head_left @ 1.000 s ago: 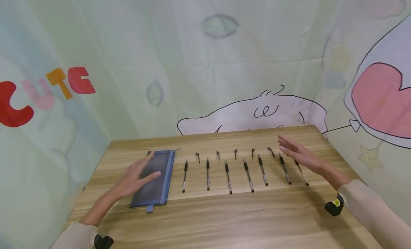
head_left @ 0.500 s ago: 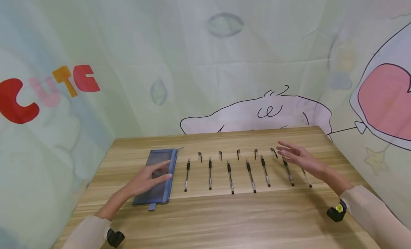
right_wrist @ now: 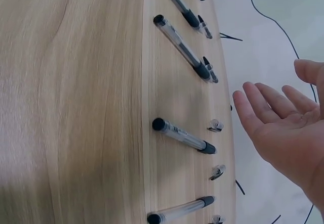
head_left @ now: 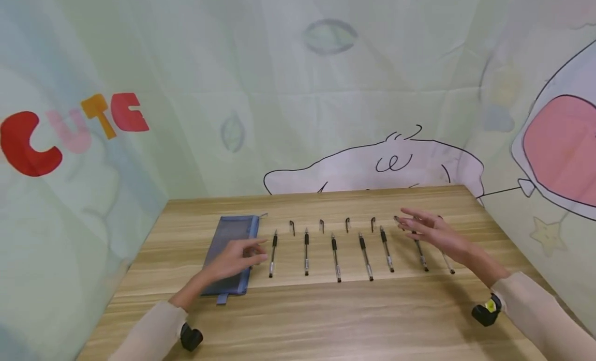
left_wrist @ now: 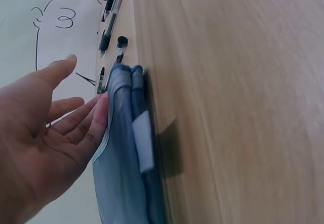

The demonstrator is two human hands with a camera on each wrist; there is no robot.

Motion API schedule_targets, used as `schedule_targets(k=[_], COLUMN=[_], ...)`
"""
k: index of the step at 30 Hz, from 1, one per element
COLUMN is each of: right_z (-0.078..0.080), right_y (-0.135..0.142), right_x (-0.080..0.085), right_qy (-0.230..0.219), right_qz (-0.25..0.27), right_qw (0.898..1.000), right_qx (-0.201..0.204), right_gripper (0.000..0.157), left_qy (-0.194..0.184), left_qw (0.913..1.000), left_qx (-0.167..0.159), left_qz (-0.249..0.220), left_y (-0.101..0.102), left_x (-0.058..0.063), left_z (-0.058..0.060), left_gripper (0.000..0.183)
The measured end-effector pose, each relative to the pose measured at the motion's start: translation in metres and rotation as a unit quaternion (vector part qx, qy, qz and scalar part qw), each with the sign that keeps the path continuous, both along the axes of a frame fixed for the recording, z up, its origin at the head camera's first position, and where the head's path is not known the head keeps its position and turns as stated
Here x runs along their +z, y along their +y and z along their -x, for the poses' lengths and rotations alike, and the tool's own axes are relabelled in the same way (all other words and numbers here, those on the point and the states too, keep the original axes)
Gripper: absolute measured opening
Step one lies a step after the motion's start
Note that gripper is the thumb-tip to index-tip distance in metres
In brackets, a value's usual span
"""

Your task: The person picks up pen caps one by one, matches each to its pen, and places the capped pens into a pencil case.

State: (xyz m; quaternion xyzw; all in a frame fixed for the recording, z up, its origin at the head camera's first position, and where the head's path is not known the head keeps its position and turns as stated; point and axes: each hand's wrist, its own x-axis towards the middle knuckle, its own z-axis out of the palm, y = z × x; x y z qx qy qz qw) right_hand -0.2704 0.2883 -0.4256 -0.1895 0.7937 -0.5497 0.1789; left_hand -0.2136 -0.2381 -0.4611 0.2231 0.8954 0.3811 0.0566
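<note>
A blue zippered mesh pencil pouch (head_left: 231, 230) lies flat at the left of the wooden table. My left hand (head_left: 236, 258) hovers over its zipper edge, fingers loosely bent and holding nothing, fingertips pointing toward the leftmost gel pen (head_left: 273, 253). Several uncapped gel pens with black grips stretch in a row to the right, tips pointing away from me. Behind them runs a row of loose pen caps (head_left: 322, 226). My right hand (head_left: 440, 236) is held above the row's right end, palm facing inward and nothing in it; it partly hides the two rightmost pens (head_left: 422, 257).
The table (head_left: 316, 325) meets a printed cloth backdrop (head_left: 261, 92) at its far edge. A small fabric tab (head_left: 222, 299) sticks out from the pouch's near end. Each wrist carries a black camera (head_left: 486, 312) on its sleeve cuff.
My left hand has moved right across the pouch to its zipper edge, its fingers drawing closer together. The right hand has stayed nearly in place, and the head view has shifted slightly.
</note>
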Motion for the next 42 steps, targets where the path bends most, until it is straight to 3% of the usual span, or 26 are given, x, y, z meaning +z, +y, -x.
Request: schedule_targets(k=[4,12,22,27,31,36,42], right_z=[-0.002,-0.001,-0.003,-0.003,-0.003,-0.002,-0.001], right_y=[-0.002,-0.005,-0.003,-0.004,-0.008,-0.011,-0.016], right_x=[0.001,-0.006,-0.009,-0.008,-0.008,-0.009,-0.012], right_qy=[-0.008,-0.028,-0.033,-0.042,-0.047,-0.048,-0.05], right_qz=[0.012,0.014,0.015,0.02,0.024,0.026,0.04], right_qw=[1.0,0.999,0.999,0.999,0.999,0.999,0.998], right_qx=[-0.003,-0.01,-0.011,-0.007,-0.005,-0.005,-0.001], right_gripper=[0.065,0.064,0.064,0.065,0.064,0.064,0.062], left_qy=[-0.009,0.013,0.006,-0.026,-0.056,-0.109,-0.154], left_qw=[0.9999,0.9993,0.9903,0.984,0.9783,0.9682,0.9579], left_qx=[0.002,0.034,0.133,0.174,0.199,0.214,0.216], left_qz=[-0.008,-0.002,0.039,0.031,-0.003,-0.072,-0.111], left_y=[0.009,0.022,0.046,0.054,0.055,0.053,0.054], left_x=[-0.005,-0.009,-0.014,-0.012,-0.009,-0.005,0.003], left_z=[0.005,0.013,0.016,0.017,0.015,0.01,0.001], left_gripper=[0.053,0.053,0.057,0.053,0.047,0.046,0.047])
